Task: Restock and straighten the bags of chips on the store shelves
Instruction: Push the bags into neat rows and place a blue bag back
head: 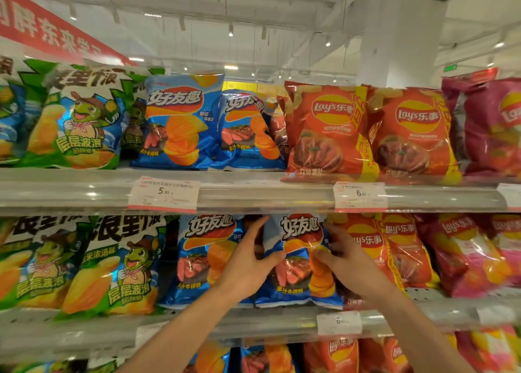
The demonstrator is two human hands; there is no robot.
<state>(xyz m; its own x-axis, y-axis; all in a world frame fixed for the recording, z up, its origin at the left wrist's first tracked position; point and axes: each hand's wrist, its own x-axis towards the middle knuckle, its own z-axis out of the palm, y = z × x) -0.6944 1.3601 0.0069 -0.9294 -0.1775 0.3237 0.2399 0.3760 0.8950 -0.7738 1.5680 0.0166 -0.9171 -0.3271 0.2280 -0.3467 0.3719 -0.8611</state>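
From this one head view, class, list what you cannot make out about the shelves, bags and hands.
- Small print on the price tag: too small and blurred.
- Rows behind the front bags: hidden by the bags themselves.
- Left side of the held blue bag: covered by the left hand.
- Right hand fingers: tips tucked behind the bag's edge.
- Pink bag: cut off by the right frame edge.

2 bare forearms reach up from the bottom edge, uncovered to the frame's edge. The left hand [248, 262] and right hand [345, 262] wear no visible gloves, rings or watch.
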